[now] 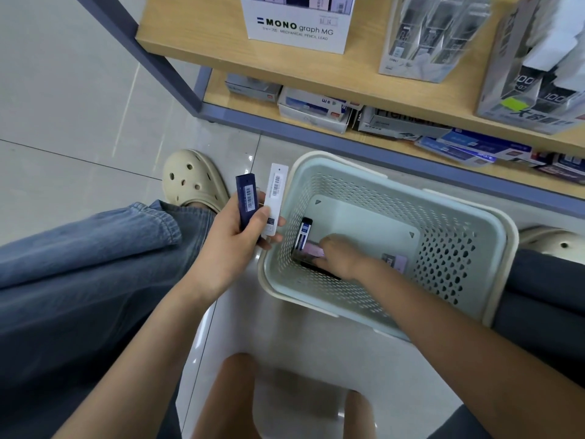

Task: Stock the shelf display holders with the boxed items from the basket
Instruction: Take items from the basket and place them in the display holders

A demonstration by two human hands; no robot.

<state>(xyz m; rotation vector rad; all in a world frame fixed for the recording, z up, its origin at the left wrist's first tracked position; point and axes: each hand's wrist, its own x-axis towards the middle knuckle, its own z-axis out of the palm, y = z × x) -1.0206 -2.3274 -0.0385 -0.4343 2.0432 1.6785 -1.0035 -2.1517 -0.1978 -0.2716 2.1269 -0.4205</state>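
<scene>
Head view: boxes (304, 236) lie against the left wall of the basket (332, 160), half hidden under the blurred right hand (342, 255); whether it grips them I cannot tell. A small box (395, 261) shows beside its wrist. The left hand (234, 245) grips a navy box (246, 204) and a white box (275, 198). Glossy floor tiles (79, 106) carry the basket below the shelf (196, 30), whose display holders (297, 30) are cropped.
</scene>
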